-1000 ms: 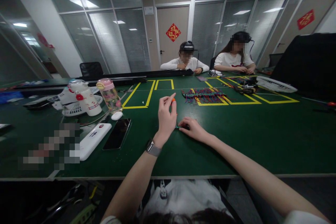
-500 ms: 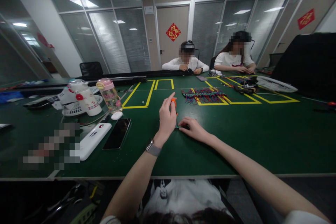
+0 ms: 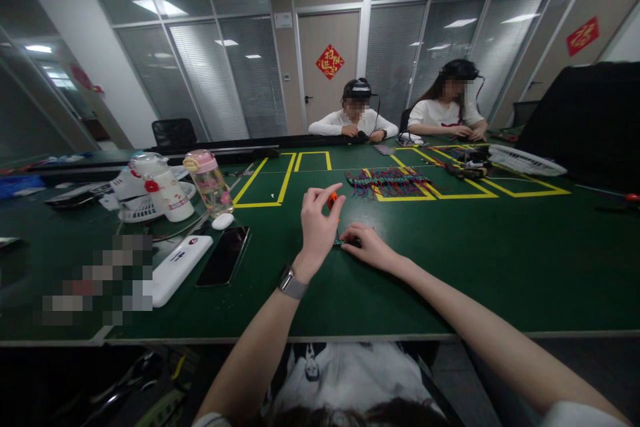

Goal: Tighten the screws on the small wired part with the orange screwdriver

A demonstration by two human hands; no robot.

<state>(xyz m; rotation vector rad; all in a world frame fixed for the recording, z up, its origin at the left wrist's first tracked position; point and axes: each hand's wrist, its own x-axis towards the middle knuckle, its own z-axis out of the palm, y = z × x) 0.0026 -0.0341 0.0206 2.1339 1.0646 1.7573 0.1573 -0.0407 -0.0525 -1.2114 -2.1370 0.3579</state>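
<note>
My left hand (image 3: 318, 225) is raised over the table with its fingers curled around an orange-handled screwdriver (image 3: 333, 199). The tool stands roughly upright, its thin shaft pointing down and partly hidden by the hand. Under the tip, a small green circuit board (image 3: 338, 242) lies on the table, mostly covered. My right hand (image 3: 369, 245) rests on the table just to the right, with its thumb and fingertips pinching the board's edge.
Beyond my hands lies a row of green boards with red and blue wires (image 3: 390, 181) by yellow tape outlines. A black phone (image 3: 223, 255), white power bank (image 3: 183, 269), white case (image 3: 223, 221) and pink-lidded bottle (image 3: 207, 180) stand left. Two people sit across the green table (image 3: 450, 280).
My left hand has turned at the wrist, its fingers bending more and its thumb moving out to the right around the screwdriver. My right hand stays in place on the board.
</note>
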